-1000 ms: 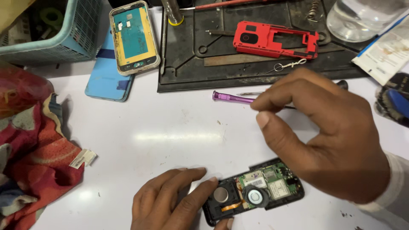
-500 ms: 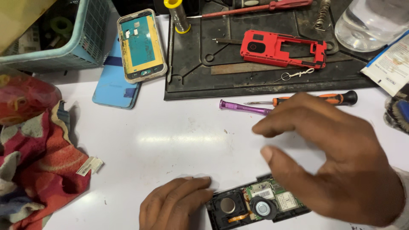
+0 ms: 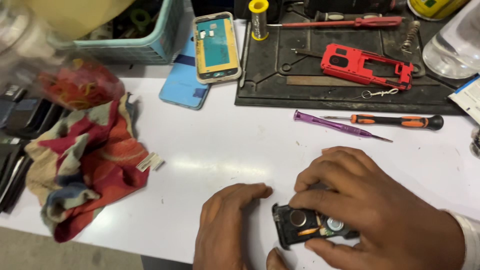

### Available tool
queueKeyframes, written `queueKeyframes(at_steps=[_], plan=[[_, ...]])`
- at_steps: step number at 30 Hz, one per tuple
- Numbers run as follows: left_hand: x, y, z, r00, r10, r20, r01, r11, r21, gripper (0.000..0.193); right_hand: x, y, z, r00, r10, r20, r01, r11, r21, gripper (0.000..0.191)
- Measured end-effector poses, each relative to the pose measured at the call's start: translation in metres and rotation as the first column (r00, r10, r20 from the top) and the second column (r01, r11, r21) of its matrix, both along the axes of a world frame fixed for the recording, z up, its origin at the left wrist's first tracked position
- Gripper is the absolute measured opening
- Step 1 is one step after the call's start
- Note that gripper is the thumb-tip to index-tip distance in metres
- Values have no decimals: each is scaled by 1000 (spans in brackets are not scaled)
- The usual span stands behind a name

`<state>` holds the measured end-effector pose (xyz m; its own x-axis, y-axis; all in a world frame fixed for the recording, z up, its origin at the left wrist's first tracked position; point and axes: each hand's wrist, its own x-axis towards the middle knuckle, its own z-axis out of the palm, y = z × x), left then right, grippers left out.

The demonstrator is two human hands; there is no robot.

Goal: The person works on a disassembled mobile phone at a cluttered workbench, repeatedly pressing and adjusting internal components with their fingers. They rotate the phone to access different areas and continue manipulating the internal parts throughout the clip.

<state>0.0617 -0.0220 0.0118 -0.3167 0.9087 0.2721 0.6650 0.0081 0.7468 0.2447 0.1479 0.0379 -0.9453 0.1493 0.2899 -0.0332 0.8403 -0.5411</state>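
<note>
A small black phone body point(image 3: 300, 226) with its back off lies near the front edge of the white table point(image 3: 225, 150), showing a round coin cell and a speaker. My right hand point(image 3: 370, 210) covers its right part, fingers gripping its top and bottom edges. My left hand point(image 3: 225, 230) rests on the table just left of the phone, its thumb touching the lower left corner. A purple screwdriver point(image 3: 340, 125) and an orange-and-black screwdriver point(image 3: 395, 121) lie on the table beyond my right hand.
A black work mat point(image 3: 280, 75) at the back holds a red phone frame point(image 3: 367, 65), a red-handled screwdriver point(image 3: 350, 22) and a solder spool point(image 3: 258, 17). A phone frame point(image 3: 216, 47) lies on a blue phone point(image 3: 182, 85). A multicoloured cloth point(image 3: 85, 160) lies left, a teal basket point(image 3: 145, 37) behind.
My right hand has left the purple screwdriver on the table and come down onto the open phone, gripping it. The camera view has shifted right and downward.
</note>
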Motion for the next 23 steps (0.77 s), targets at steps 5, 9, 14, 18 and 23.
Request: queueKeyframes(at_steps=[5, 9, 14, 18, 23], plan=[[-1, 4, 12, 1000, 2, -14, -1, 1000, 28, 55, 3, 2, 6, 1000, -30, 6, 30, 990, -136, 44], [0, 7, 17, 1000, -22, -6, 22, 998, 59, 39, 3, 5, 4, 998, -43, 48, 52, 976, -214, 35], [-5, 11, 26, 995, -94, -35, 95, 995, 21, 29, 9, 12, 2, 997, 5, 75, 24, 919, -394, 28], [-8, 15, 33, 985, -130, -111, 129, 992, -14, 25, 17, 24, 2, 986, 66, 152, 23, 854, -519, 18], [-6, 21, 40, 981, -137, -136, 116, 981, -154, 24, 25, 34, -2, 962, 71, 266, 90, 833, -546, 18]])
